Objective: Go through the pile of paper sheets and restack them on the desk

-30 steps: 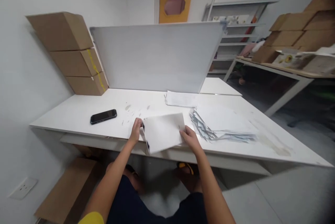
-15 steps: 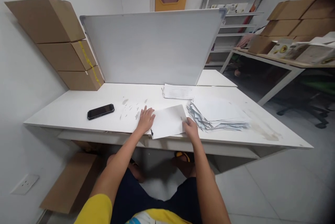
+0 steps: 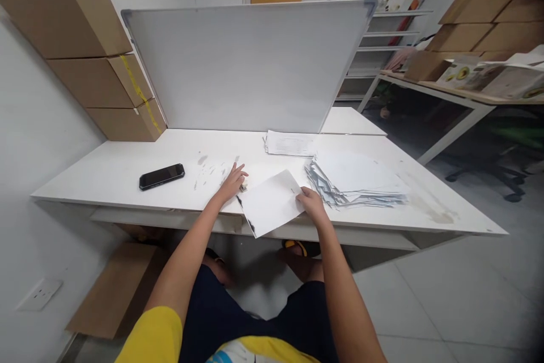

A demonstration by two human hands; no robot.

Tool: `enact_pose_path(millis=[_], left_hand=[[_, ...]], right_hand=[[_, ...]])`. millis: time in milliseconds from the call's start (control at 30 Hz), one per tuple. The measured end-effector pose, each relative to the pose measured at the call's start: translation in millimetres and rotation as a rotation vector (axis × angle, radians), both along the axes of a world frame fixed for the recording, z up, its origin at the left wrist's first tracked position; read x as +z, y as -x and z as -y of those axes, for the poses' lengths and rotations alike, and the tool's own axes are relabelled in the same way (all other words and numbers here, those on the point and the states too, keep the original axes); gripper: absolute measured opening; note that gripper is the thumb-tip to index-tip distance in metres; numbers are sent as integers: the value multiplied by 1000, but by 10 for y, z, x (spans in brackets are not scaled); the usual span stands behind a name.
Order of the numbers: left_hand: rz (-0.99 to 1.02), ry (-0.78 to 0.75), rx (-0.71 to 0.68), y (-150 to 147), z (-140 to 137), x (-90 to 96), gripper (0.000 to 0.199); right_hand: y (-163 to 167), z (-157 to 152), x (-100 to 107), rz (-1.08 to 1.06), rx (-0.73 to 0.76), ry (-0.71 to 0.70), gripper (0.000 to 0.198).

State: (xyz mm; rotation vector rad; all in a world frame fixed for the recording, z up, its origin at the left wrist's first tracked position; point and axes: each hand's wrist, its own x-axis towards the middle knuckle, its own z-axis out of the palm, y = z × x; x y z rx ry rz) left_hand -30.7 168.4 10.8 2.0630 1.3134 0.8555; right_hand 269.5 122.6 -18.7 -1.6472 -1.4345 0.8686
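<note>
My right hand (image 3: 311, 203) pinches the right edge of a white sheet of paper (image 3: 272, 204), which lies tilted and juts past the table's front edge. Dark, ragged marks run along the sheet's left edge. My left hand (image 3: 232, 182) rests by the sheet's upper left corner, fingers stretched out. Something small and pale (image 3: 243, 186) shows beside its palm, too small to name. Close to my right hand is an untidy stack of papers (image 3: 357, 179). Behind the sheet lies a smaller bundle of printed papers (image 3: 289, 143).
A black phone (image 3: 162, 176) lies at the left on the white table (image 3: 123, 153), near grey smudges. A whiteboard (image 3: 250, 68) stands across the back. Cardboard boxes (image 3: 123, 82) are stacked at the left. Another table (image 3: 446, 88) with boxes stands to the right.
The sheet has turned, its near left corner coming further over the table edge. My left hand has shifted slightly left, off the sheet. My right hand keeps its hold.
</note>
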Motion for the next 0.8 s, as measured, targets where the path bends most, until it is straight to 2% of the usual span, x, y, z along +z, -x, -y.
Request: enact_pose_path(millis=[167,400,567,800], left_hand=[[23,3,-24,10,24,39,31],[14,-26,-6,-4,14,9,32],[-35,-47,6,-1,-29,-43,30],[-56,-61,-1,-17,-18,-7,29]], right_hand=[[5,18,38,-52,7,6,28],[53,32,132,33,-51,26,18],[25,-15,123,43,-43,49,13],[0,-64,93,30,-46,72,9]])
